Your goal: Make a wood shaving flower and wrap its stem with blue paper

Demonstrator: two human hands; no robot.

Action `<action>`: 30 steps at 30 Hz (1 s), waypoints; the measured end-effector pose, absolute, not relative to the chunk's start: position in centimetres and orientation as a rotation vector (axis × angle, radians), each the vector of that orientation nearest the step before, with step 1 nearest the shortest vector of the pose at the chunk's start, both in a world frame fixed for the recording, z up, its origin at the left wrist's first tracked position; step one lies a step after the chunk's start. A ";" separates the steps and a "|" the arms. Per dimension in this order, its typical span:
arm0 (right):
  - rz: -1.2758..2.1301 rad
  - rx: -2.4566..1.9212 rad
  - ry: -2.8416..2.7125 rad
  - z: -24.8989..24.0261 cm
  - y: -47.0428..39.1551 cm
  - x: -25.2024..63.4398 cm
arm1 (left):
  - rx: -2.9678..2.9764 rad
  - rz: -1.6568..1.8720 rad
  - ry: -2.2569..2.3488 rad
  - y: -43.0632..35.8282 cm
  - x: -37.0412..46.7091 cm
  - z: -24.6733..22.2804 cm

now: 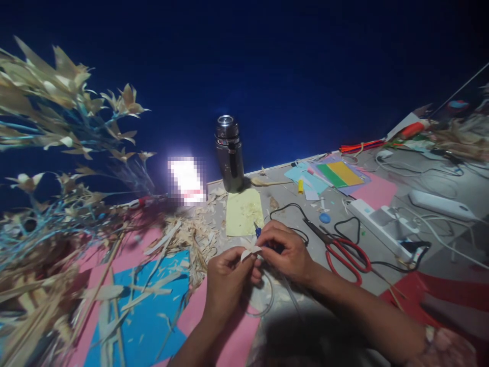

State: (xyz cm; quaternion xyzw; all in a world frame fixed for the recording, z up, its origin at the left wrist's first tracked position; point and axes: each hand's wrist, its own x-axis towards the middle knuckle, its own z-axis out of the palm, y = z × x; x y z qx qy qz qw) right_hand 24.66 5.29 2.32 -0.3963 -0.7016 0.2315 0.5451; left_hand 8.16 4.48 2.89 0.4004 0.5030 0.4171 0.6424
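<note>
strip: pale straw strip [251,251], pinched between both hands, just above worktop [290,196] centre-near
left hand [225,278]: fingers clenched on strip's near-left end
right hand [284,250]: fingers grasp strip's right end plus a blue-tipped tool [258,232]
yellow sheet [244,211]: just beyond hands
flask [229,153]: upright, far of sheet
scissors [342,252]: red handles, right of hands
power strip [376,224]: further right
straw scraps [187,232]: left, over pink and blue paper

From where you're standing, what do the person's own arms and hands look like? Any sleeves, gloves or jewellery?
Both hands are bare: no gloves and no rings that I can make out on the left hand or the right hand. Both forearms are uncovered, with no sleeves in view. Low at the right edge there seems to be a light-coloured wristband, too blurred to identify.
</note>
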 end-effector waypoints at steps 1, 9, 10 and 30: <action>0.533 -0.939 -1.663 2.3 5.3 24.7 | 0.916 0.940 1.137 4.5 8.1 2.8; 0.389 -0.915 -1.776 2.6 5.3 25.3 | 0.874 0.876 1.012 4.8 7.8 2.2; 0.372 -0.910 -1.798 2.7 5.3 25.4 | 0.849 0.870 0.996 4.8 7.9 2.3; 0.712 -1.038 -1.703 2.7 5.3 25.5 | 0.481 0.733 0.875 5.2 8.2 2.4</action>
